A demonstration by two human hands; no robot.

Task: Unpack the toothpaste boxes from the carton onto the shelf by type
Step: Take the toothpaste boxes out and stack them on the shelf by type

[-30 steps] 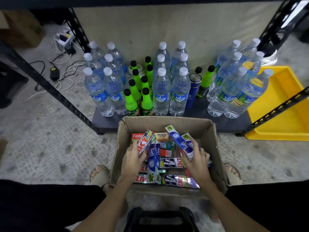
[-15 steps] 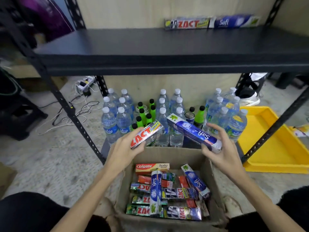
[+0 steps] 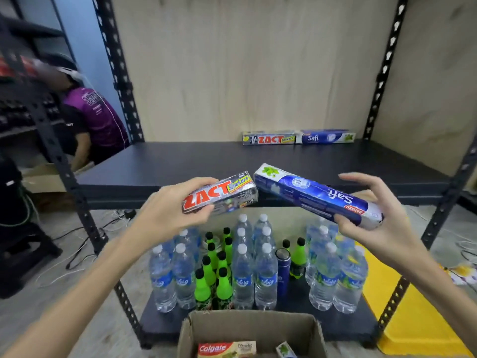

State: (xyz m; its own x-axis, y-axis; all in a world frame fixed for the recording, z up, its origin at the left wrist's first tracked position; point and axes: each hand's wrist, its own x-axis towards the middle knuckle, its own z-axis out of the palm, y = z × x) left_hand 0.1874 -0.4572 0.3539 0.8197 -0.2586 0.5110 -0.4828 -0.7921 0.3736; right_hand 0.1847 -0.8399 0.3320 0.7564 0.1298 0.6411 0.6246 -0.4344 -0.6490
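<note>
Head view: left hand (image 3: 167,215) is gripping a ZACT Smokers box (image 3: 222,193), right hand (image 3: 382,223) is pinching a blue Safi box (image 3: 317,196), both in front of the shelf (image 3: 180,164) edge. Carton (image 3: 247,329) is sitting below, Colgate box (image 3: 225,348) inside.

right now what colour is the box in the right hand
Blue and white, a Safi box, with red lettering near the right hand; head view.

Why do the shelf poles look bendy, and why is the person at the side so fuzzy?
Head view: the wide-angle lens bows the shelf posts near the edges. The person in the purple shirt at far left is smeared by blur. The ZACT box and Safi box in the hands stay readable.
</note>
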